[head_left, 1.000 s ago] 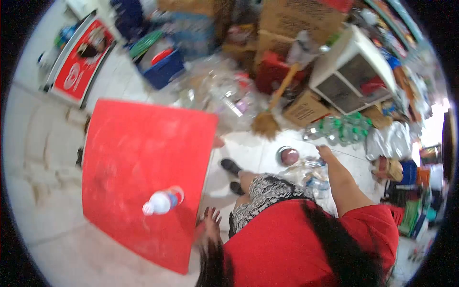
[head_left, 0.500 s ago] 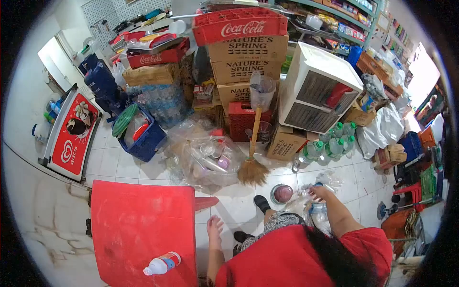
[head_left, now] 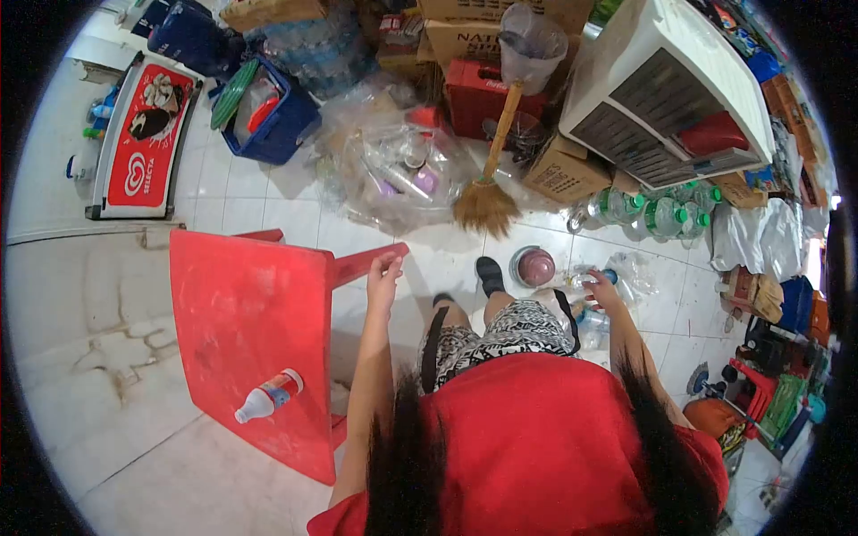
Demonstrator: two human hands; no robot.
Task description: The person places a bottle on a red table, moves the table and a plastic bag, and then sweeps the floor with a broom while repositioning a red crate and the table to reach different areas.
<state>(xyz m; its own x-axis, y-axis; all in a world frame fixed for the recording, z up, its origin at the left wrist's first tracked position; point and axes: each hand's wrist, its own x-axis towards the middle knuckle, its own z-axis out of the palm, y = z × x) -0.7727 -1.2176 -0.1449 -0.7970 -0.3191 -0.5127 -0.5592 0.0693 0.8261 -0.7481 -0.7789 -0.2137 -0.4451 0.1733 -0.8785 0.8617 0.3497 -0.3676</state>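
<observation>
My left hand (head_left: 384, 275) is raised beside the red table's leg (head_left: 357, 266), empty, its fingers slightly curled and apart. My right hand (head_left: 604, 293) reaches low to the floor, fingers closed around a clear plastic bottle (head_left: 585, 276) with a blue part at one end. Just below that hand lies another clear bottle (head_left: 593, 320), partly covered by my arm. Left of it sits a round reddish-brown bowl-like thing (head_left: 536, 266). On the red table (head_left: 237, 322), a white bottle with a red and blue label (head_left: 270, 396) lies on its side.
A broom (head_left: 487, 201) leans ahead, beside a large clear bag of plastic waste (head_left: 393, 170). Green-capped bottles (head_left: 663, 216) stand by a white drawer cabinet (head_left: 617, 54). A blue basket (head_left: 273, 125) and a red Selecta freezer (head_left: 147, 134) are at the left.
The view has tilted down. My left hand has moved forward, up to the table's leg. My right hand stays at the clear bottles on the floor.
</observation>
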